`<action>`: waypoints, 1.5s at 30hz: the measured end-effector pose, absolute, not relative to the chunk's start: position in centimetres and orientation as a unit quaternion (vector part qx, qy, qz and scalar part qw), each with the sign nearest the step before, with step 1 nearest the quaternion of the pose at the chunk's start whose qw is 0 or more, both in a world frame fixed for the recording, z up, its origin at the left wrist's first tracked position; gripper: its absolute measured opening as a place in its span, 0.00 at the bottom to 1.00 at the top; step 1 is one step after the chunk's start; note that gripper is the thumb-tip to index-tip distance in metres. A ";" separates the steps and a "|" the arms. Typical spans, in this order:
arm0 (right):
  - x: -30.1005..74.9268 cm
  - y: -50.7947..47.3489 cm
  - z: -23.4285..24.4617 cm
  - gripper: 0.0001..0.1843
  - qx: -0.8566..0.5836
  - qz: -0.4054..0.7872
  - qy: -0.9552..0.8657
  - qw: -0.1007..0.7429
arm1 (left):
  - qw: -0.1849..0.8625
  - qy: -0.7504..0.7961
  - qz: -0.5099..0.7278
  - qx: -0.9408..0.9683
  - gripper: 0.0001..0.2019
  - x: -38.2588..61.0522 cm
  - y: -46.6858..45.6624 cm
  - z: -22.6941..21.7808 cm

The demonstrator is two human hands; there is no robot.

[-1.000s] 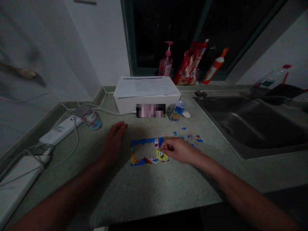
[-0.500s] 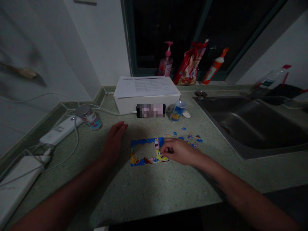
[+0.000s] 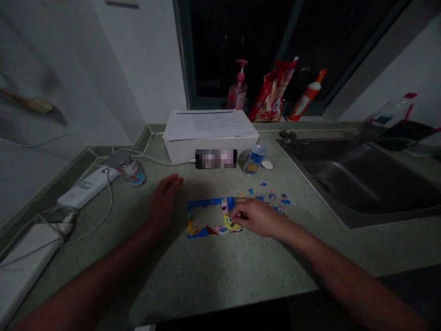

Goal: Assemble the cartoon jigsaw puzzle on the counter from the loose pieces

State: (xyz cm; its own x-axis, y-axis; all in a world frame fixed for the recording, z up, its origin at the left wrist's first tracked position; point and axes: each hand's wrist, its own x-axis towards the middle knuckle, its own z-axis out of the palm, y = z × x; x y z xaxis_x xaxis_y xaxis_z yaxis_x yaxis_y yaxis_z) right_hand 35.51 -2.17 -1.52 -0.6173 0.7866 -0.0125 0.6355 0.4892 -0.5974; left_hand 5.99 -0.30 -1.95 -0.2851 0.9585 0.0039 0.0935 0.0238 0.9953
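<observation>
Right hand [image 3: 258, 218] shifted slightly on jigsaw puzzle [image 3: 206, 231]; left hand [image 3: 163, 203] unmoved.

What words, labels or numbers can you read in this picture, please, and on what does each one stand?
Nothing is legible; every text is too small or blurred.
Printed sheet on the white box: rows of tiny print.
Pink pump bottle: blurred label.
White power strip: tiny label.

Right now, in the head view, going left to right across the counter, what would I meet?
White power strip → metal-lidded jar → left hand → cartoon jigsaw puzzle → right hand → stainless steel sink
</observation>
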 end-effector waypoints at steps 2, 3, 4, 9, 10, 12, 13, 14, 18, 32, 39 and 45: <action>35.6 -2.1 -1.5 0.06 -0.419 0.283 -0.849 0.154 | 0.401 0.592 0.539 0.445 0.21 6.0 -0.3 -2.0; 35.7 -2.1 -1.4 0.05 -0.423 0.281 -0.843 0.177 | 0.401 0.593 0.536 0.447 0.21 5.9 -0.3 -2.0; 35.9 -2.0 -1.2 0.04 -0.429 0.277 -0.835 0.207 | 0.401 0.595 0.533 0.449 0.21 5.9 -0.2 -2.0; 37.5 -1.5 0.6 0.06 -0.465 0.218 -0.773 0.373 | 0.399 0.599 0.528 0.450 0.21 5.7 -0.2 -2.2; 37.9 -1.4 0.9 0.06 -0.472 0.200 -0.761 0.398 | 0.400 0.598 0.531 0.448 0.22 5.7 -0.2 -2.3; 38.7 -1.1 1.5 0.06 -0.487 0.163 -0.740 0.435 | 0.405 0.593 0.536 0.444 0.22 5.7 -0.1 -2.4; 39.1 -1.0 1.7 0.06 -0.495 0.146 -0.732 0.445 | 0.406 0.592 0.538 0.442 0.22 5.7 -0.1 -2.4; 39.5 -0.8 1.9 0.06 -0.504 0.134 -0.724 0.452 | 0.407 0.591 0.538 0.442 0.22 5.7 -0.1 -2.4; 40.4 -0.6 2.1 0.07 -0.521 0.112 -0.706 0.466 | 0.399 0.595 0.533 0.450 0.20 5.8 -0.2 -2.2; 41.1 -0.1 2.0 0.07 -0.531 0.094 -0.738 0.405 | 0.396 0.600 0.525 0.455 0.22 5.8 -0.3 -2.1; 42.7 0.5 1.8 0.09 -0.577 0.111 -0.767 0.256 | 0.406 0.591 0.536 0.445 0.24 5.6 0.0 -2.6; 44.0 0.6 1.7 0.08 -0.587 0.190 -0.783 0.081 | 0.390 0.609 0.521 0.453 0.21 5.8 -0.2 -1.9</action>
State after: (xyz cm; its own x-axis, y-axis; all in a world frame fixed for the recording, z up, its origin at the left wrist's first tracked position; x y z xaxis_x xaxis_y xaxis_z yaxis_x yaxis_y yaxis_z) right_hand 43.98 0.65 1.71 -0.2975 0.9499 -0.0956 0.8882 0.2387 -0.3926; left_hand 5.79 -0.20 -1.91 -0.2851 0.9585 -0.0022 0.1458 0.0456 0.9883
